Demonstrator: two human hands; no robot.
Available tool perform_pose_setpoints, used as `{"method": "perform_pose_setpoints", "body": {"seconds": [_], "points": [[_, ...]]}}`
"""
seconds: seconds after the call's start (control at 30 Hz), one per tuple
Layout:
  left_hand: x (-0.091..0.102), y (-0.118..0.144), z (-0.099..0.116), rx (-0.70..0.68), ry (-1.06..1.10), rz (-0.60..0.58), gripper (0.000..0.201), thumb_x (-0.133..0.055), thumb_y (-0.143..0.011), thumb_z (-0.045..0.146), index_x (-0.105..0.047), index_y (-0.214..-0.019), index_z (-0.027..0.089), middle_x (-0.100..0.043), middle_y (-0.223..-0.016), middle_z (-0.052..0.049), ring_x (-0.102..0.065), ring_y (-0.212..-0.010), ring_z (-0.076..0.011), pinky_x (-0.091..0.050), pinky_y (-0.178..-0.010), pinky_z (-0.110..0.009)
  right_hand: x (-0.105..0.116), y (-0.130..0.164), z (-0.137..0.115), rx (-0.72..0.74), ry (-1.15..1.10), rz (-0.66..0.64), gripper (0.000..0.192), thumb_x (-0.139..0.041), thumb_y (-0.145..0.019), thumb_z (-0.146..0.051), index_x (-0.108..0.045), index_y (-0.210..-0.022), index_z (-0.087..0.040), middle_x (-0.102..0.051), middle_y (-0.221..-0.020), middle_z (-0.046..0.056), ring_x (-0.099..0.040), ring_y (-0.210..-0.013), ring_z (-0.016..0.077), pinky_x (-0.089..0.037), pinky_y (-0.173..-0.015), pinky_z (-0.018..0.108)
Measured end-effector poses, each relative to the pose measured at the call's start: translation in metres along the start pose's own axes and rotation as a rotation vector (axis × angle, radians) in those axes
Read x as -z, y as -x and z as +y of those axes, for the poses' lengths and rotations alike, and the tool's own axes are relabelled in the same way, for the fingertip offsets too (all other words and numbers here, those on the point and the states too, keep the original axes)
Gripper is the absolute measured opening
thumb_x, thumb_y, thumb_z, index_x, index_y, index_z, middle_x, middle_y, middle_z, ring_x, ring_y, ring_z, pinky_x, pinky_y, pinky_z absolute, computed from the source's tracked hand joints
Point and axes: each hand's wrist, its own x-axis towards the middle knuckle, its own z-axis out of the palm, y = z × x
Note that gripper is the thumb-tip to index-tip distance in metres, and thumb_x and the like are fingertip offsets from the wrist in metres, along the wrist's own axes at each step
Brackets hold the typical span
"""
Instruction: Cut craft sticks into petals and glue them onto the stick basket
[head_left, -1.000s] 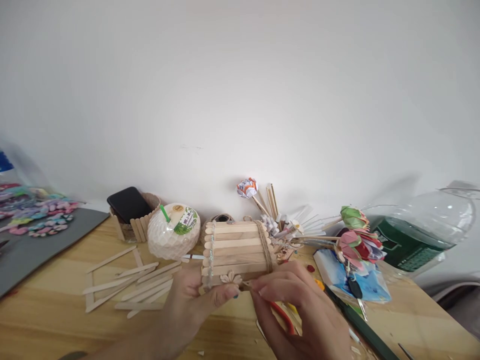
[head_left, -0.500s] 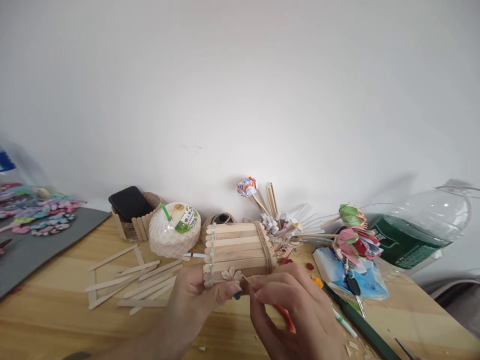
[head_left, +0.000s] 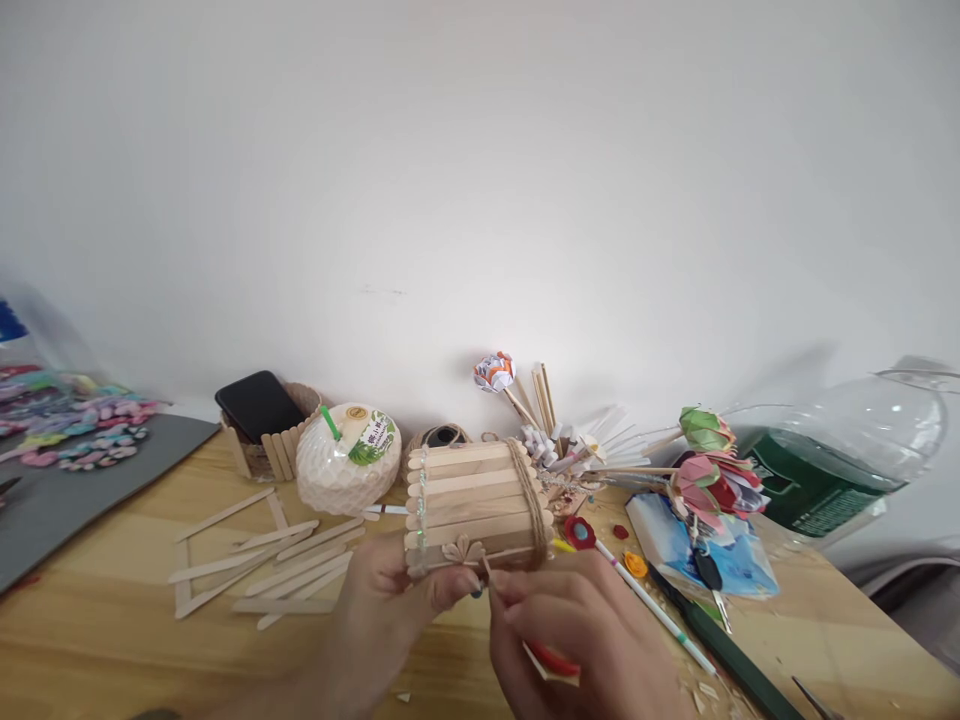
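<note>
My left hand point(head_left: 394, 590) is closed around the lower left of a container made of craft sticks point(head_left: 472, 500), which lies on its side, tilted toward me. Glittery trim runs round its left end and twine point(head_left: 531, 495) round its right. On its near side sits a small flower of wooden petals point(head_left: 463, 551), just above my left thumb. Thumb and fingers of my right hand point(head_left: 570, 625) pinch a thin wooden sliver point(head_left: 487, 567) close to the flower's right side. Whether the sliver touches the container I cannot tell.
Loose craft sticks point(head_left: 300, 570) lie at left, before a coconut point(head_left: 349, 460) and a stick box with a phone point(head_left: 259, 405). Paper flowers point(head_left: 712, 480), a blue-and-white packet point(head_left: 701, 545), a green bottle point(head_left: 817, 480) and a dark green tool point(head_left: 720, 640) are at right.
My right hand has shifted slightly left and down, with the sliver now more upright beside the flower. A red felt-like flower and a white stick now show behind it. My left hand stays put.
</note>
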Motion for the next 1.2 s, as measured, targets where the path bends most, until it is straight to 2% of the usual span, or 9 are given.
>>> {"method": "perform_pose_setpoints", "body": {"seconds": [0.1,0.17,0.53,0.8,0.93,1.03,1.1,1.2], "points": [[-0.001,0.0,0.003,-0.007,0.011,-0.003,0.011,-0.069,-0.07,0.017,-0.072,-0.061,0.022,-0.067,-0.061,0.004,-0.057,-0.057,-0.0102,-0.048,-0.059,-0.018,0.001,-0.002,0.001,-0.26,-0.275,0.042,0.03,-0.054,-0.068,0.005,-0.052,-0.082,-0.022,-0.063,-0.066,-0.001,-0.058,-0.057,0.0119,-0.048,-0.048,0.023],[-0.002,0.0,0.003,-0.002,0.011,0.004,0.011,-0.07,-0.07,0.019,-0.072,-0.059,0.022,-0.067,-0.061,0.003,-0.056,-0.057,-0.0103,-0.047,-0.058,-0.018,0.005,-0.003,0.001,-0.321,-0.313,0.036,0.033,-0.055,-0.068,0.007,-0.053,-0.085,-0.021,-0.062,-0.072,0.0,-0.058,-0.062,0.0128,-0.049,-0.052,0.025],[-0.001,0.002,0.003,0.038,-0.047,0.017,0.012,-0.071,-0.069,0.022,-0.069,-0.057,0.02,-0.064,-0.057,0.003,-0.053,-0.055,-0.0104,-0.045,-0.054,-0.018,0.005,-0.007,0.009,-0.108,-0.068,-0.136,0.029,-0.055,-0.072,0.003,-0.049,-0.083,-0.023,-0.068,-0.069,0.001,-0.059,-0.058,0.0133,-0.048,-0.052,0.025],[-0.003,0.001,0.004,0.028,-0.024,0.015,0.015,-0.07,-0.069,0.025,-0.069,-0.056,0.018,-0.062,-0.056,0.002,-0.052,-0.055,-0.0109,-0.044,-0.055,-0.02,0.012,-0.006,0.013,-0.017,-0.069,-0.257,0.026,-0.054,-0.073,0.003,-0.046,-0.081,-0.021,-0.066,-0.069,0.001,-0.058,-0.061,0.013,-0.046,-0.054,0.024],[-0.002,0.001,0.001,0.034,-0.061,0.012,0.018,-0.07,-0.07,0.026,-0.068,-0.054,0.018,-0.062,-0.055,0.002,-0.051,-0.054,-0.0112,-0.045,-0.057,-0.021,0.017,-0.011,0.016,0.003,-0.061,-0.346,0.025,-0.05,-0.076,0.003,-0.045,-0.079,-0.02,-0.06,-0.065,-0.001,-0.053,-0.06,0.0124,-0.041,-0.051,0.024],[-0.001,0.001,-0.003,0.019,-0.087,-0.008,0.016,-0.069,-0.071,0.025,-0.068,-0.056,0.018,-0.06,-0.054,0.003,-0.05,-0.052,-0.0105,-0.046,-0.058,-0.021,0.022,-0.016,0.017,-0.032,-0.083,-0.412,0.023,-0.049,-0.075,0.003,-0.047,-0.076,-0.02,-0.057,-0.064,-0.001,-0.049,-0.057,0.0114,-0.037,-0.048,0.023],[0.0,0.001,-0.005,-0.006,-0.108,0.003,0.017,-0.07,-0.07,0.024,-0.067,-0.054,0.019,-0.059,-0.052,0.004,-0.05,-0.051,-0.0105,-0.048,-0.062,-0.022,0.026,-0.019,0.016,-0.123,-0.136,-0.437,0.021,-0.051,-0.075,0.001,-0.049,-0.075,-0.02,-0.056,-0.064,-0.002,-0.05,-0.057,0.0114,-0.038,-0.049,0.023],[0.001,0.001,-0.005,-0.037,-0.154,-0.017,0.011,-0.069,-0.071,0.024,-0.071,-0.06,0.021,-0.065,-0.058,0.002,-0.056,-0.057,-0.0133,-0.05,-0.07,-0.026,0.029,-0.019,0.014,-0.287,-0.226,-0.361,0.02,-0.053,-0.077,-0.002,-0.049,-0.077,-0.022,-0.058,-0.067,-0.002,-0.054,-0.06,0.0123,-0.044,-0.053,0.024]]}}
